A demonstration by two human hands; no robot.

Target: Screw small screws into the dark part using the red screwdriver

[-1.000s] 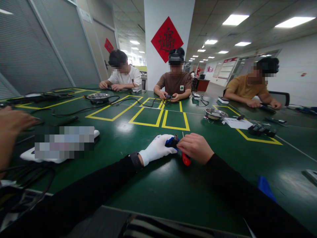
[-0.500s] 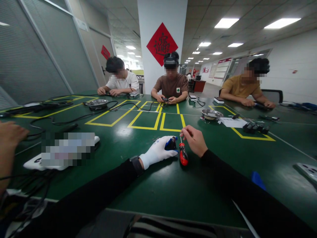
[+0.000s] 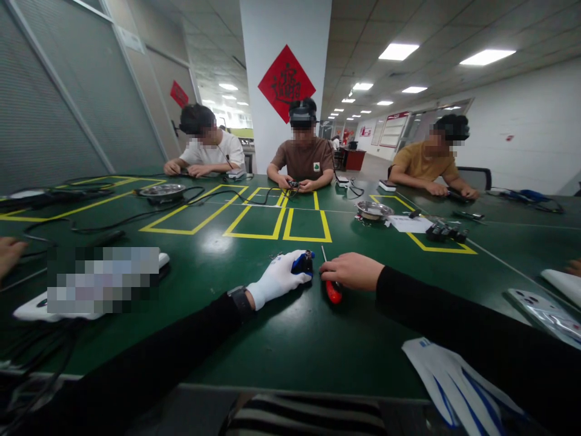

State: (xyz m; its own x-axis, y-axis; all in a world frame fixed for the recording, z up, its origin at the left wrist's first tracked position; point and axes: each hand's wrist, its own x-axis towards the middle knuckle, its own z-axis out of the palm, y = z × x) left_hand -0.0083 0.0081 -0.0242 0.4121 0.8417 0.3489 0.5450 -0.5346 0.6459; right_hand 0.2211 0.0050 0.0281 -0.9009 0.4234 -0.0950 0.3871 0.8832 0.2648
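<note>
My left hand, in a white glove with blue fingertips, is closed around a small black part just above the green table. The part's exact kind is hard to make out, as the fingers cover much of it. To its right lies a screwdriver with a red and black handle, its metal shaft pointing away from me. My bare right hand has its fingers over the upper handle of the screwdriver, hiding that section.
A white-and-blue glove hangs over the near edge. A phone lies right, a white device with cables left. Farther off are metal bowls, paper and several black parts. Co-workers sit across the table.
My right hand has moved from the screwdriver's shaft tip down onto its handle. My left hand still holds the black part. The view has turned to the right.
</note>
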